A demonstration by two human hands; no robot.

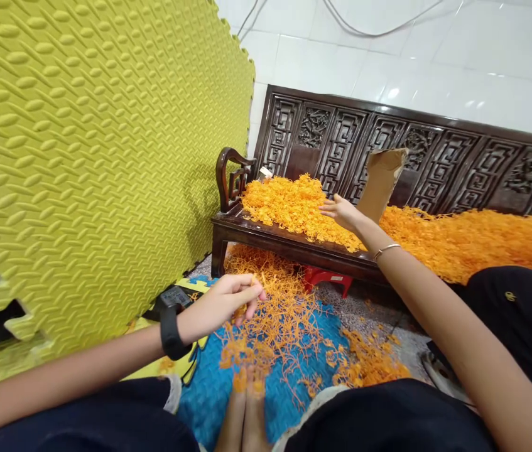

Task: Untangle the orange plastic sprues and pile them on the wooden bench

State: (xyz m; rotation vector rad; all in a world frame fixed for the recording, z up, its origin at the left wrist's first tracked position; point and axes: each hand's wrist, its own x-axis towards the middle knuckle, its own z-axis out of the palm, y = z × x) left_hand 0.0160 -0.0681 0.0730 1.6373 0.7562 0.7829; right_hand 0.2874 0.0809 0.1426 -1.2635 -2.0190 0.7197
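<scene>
Here, left hand [230,296] at seven o'clock, fingers curled round orange bits [240,312], best held lightly against tangling; right hand [345,214] at three, fingers open, before the orange heap [284,199] on the bench [256,233] at one.

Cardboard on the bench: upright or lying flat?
Upright, slightly tilted: the cardboard rises above the orange pieces, in front of the carved backrest.

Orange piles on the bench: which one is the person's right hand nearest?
The pile beside the curved armrest: the right hand appears at its edge, while the other pile lies beyond the upright cardboard.
</scene>
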